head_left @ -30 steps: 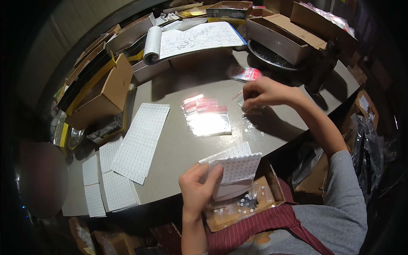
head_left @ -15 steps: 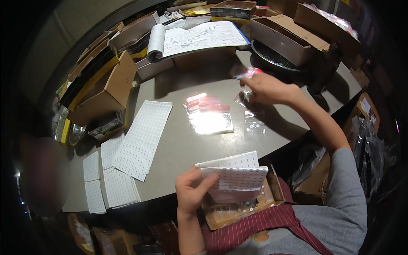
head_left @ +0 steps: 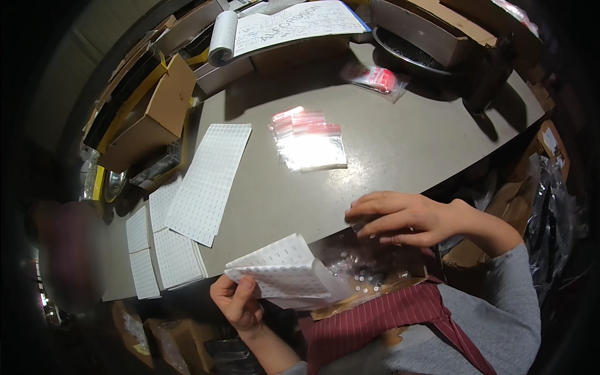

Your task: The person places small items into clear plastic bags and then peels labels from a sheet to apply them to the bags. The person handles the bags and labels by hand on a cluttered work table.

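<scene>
My left hand (head_left: 240, 301) grips a folded stack of white printed sheets (head_left: 284, 275) with rows of small dark marks, thumb on the near side. Beyond the table's front edge my right hand (head_left: 406, 219) hovers palm down, fingers stretched and slightly apart. Beneath it, in my lap, an open cardboard box (head_left: 369, 297) holds clear plastic and several small white discs (head_left: 365, 282). The sheets cover the box's left part. A pile of clear zip bags with red tops (head_left: 312, 147) lies mid-table, bright with glare.
Long printed sheets (head_left: 212, 181) and shorter stacks (head_left: 178, 259) lie on the table's left. A red and clear packet (head_left: 378, 79) rests near a dark round tray (head_left: 415, 53). Cardboard boxes (head_left: 169, 103) and a pad with curled pages (head_left: 294, 28) line the back.
My right hand has come back from the far right of the table to above the box. The clear plastic with discs has left the tabletop. My left hand and the sheets have shifted left.
</scene>
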Available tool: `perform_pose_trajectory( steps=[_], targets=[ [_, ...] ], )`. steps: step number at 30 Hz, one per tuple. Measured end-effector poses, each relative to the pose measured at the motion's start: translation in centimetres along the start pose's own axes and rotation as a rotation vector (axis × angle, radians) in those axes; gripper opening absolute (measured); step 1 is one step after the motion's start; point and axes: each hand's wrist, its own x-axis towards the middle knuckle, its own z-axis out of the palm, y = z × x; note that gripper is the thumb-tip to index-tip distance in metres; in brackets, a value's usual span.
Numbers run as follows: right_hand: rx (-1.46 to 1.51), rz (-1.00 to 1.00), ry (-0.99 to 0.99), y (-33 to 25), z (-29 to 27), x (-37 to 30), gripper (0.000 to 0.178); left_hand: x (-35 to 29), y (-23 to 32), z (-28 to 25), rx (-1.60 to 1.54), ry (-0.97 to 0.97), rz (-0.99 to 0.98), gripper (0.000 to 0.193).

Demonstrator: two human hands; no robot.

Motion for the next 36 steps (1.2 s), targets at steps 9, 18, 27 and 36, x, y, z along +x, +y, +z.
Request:
perform_pose_trajectory(
  steps=[9,18,27,36],
  targets=[
    [-0.830,0.472,0.333,7.6,-6.5,9.3,0.026,0.2,-1.5,4.8,0.157,-0.076,-0.118,0.027],
    [-0.628,0.227,0.046,9.2,-8.1,8.5,0.014,-0.4,-2.8,5.8,0.177,-0.201,-0.207,0.019],
    [-0.363,0.323,0.086,8.1,-10.9,7.2,0.060,0.8,-2.3,8.1,0.207,-0.297,-0.185,0.018],
    [-0.429,0.023,0.363,10.0,-10.9,5.0,0.030,1.7,-2.6,8.3,0.293,-0.354,-0.178,0.016]
  ],
)
